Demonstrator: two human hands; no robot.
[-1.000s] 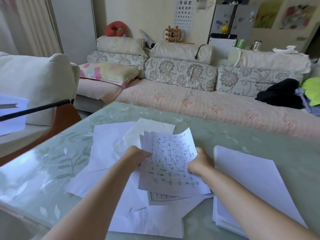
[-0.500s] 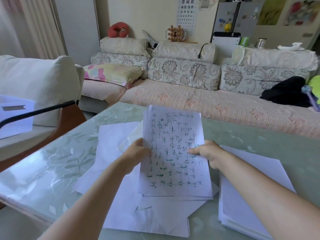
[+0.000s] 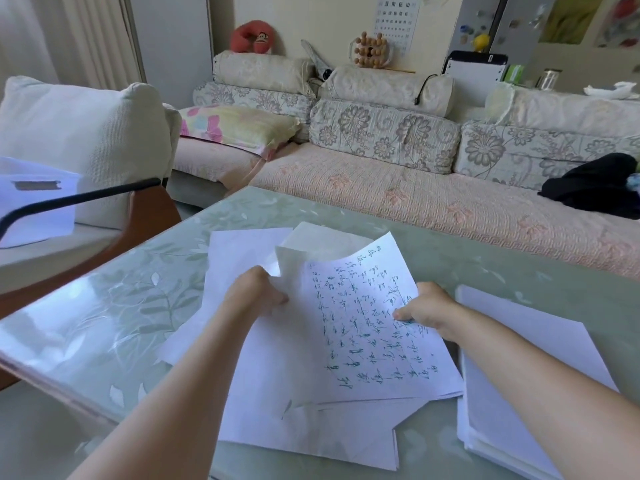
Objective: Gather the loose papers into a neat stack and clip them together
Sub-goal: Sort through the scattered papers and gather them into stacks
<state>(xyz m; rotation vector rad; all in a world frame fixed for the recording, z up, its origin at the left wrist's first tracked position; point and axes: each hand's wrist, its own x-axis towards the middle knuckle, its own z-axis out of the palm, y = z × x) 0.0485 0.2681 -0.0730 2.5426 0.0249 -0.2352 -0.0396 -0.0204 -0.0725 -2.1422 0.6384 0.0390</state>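
Note:
A handwritten sheet (image 3: 367, 327) with green-blue script tops a small bundle of papers held over the table. My left hand (image 3: 254, 294) grips the bundle's left edge. My right hand (image 3: 424, 310) pinches its right edge, thumb on the written face. The sheet's top corner curls back. Beneath lie several loose white sheets (image 3: 298, 420) spread unevenly on the glass table (image 3: 104, 323). A blank sheet (image 3: 239, 251) and a cream sheet (image 3: 318, 239) stick out behind the bundle. No clip is visible.
A thick squared stack of white paper (image 3: 519, 382) lies at the right, under my right forearm. A sofa with cushions (image 3: 381, 133) runs behind the table. At the left stand an armchair (image 3: 79, 133) and a black-framed seat with a paper (image 3: 34, 199).
The bundle, held upright half a second ago, has tipped back down toward the table and tilted, its top corner now curling. Both hands still hold its edges.

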